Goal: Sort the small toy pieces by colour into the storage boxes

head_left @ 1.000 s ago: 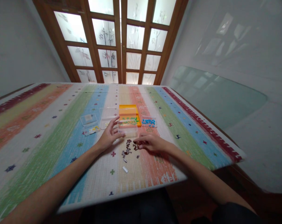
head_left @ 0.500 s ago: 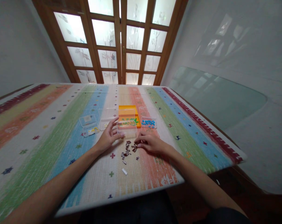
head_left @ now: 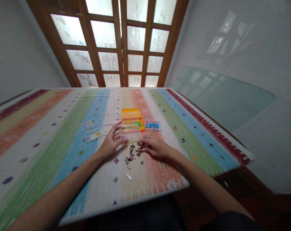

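My left hand (head_left: 111,141) is curved around the left side of a clear plastic box (head_left: 130,132), its thumb at the near corner and a finger at the far corner. Close to the box's near right corner is my right hand (head_left: 156,146), fingers bent and drawn together. Whatever its fingertips hold is too small to make out. Beneath and beside them lies a loose group of small dark brown toy bricks (head_left: 131,153). A light grey studded brick (head_left: 128,176) rests nearer to me.
An orange tray (head_left: 142,124) with green pieces stands behind the clear box. To its right is a clear box of blue pieces (head_left: 152,126). On the left, an open clear case (head_left: 93,136) holds yellow and white pieces. A striped cloth (head_left: 87,179) covers the table.
My right hand's fingers have shifted slightly up, towards the clear box. My left hand keeps its place at the box. The whole view has tilted a little.
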Demonstrator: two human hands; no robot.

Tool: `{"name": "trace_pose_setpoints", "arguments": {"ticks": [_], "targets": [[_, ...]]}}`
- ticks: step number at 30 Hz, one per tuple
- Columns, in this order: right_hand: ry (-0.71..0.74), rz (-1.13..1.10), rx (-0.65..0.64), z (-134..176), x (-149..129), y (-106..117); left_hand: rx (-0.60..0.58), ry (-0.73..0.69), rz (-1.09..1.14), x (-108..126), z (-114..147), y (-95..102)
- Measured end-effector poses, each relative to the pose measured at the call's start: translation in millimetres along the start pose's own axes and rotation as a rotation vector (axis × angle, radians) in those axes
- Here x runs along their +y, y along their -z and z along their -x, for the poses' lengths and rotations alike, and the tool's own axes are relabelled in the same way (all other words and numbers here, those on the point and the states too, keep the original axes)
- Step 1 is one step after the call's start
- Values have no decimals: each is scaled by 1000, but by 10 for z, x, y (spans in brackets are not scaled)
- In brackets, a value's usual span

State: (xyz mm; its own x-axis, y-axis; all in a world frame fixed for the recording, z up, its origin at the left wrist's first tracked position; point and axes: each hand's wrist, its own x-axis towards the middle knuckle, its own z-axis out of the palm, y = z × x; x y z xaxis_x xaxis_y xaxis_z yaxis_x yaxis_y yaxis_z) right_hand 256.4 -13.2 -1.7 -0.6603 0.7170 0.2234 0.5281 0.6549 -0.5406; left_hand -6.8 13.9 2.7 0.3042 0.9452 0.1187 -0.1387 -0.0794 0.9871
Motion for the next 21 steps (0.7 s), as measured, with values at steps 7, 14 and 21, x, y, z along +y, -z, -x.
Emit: {"name": "trace_pose_setpoints", "arguments": {"ticks": [7, 14, 21], "targets": [[9, 10, -26, -1, -23, 19, -1, -9, -10, -9, 4, 1], [44, 117, -6, 3, -47, -11, -6, -13, -13, -14, -4, 4], [49, 208, -4, 1, -41, -88, -9, -15, -13, 4, 0, -2]]}}
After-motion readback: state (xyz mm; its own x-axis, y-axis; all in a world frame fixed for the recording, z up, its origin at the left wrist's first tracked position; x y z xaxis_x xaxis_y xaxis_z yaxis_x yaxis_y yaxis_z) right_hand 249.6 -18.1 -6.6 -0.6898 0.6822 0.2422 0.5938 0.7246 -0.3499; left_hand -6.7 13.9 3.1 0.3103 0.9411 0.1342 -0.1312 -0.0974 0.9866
